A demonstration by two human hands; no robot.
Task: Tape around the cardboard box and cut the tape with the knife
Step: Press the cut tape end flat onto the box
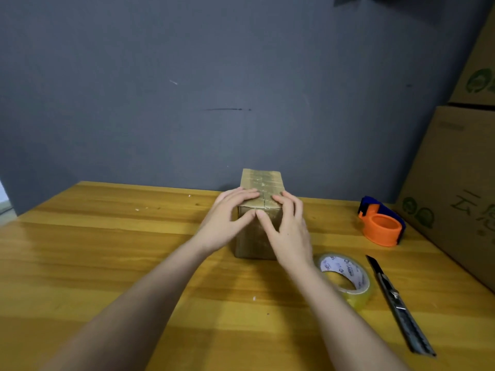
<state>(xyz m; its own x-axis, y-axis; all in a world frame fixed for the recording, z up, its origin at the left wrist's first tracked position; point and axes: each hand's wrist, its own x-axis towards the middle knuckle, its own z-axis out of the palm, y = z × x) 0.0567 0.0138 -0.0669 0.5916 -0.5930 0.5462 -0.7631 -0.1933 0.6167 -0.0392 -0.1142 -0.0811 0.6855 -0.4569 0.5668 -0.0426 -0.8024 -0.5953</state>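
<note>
A small cardboard box (261, 183) with glossy tape over its top stands mid-table. My left hand (227, 223) and my right hand (288, 231) both press on its near top edge, fingers on the top and thumbs meeting on the front face. A roll of clear tape (345, 277) lies flat on the table just right of my right wrist. The utility knife (396, 301), blade extended and pointing away from me, lies to the right of the roll.
An orange and blue tape dispenser (381, 223) sits at the back right. Large cardboard boxes (455, 196) are stacked along the right edge of the wooden table (107, 250). A dark grey wall stands right behind the table.
</note>
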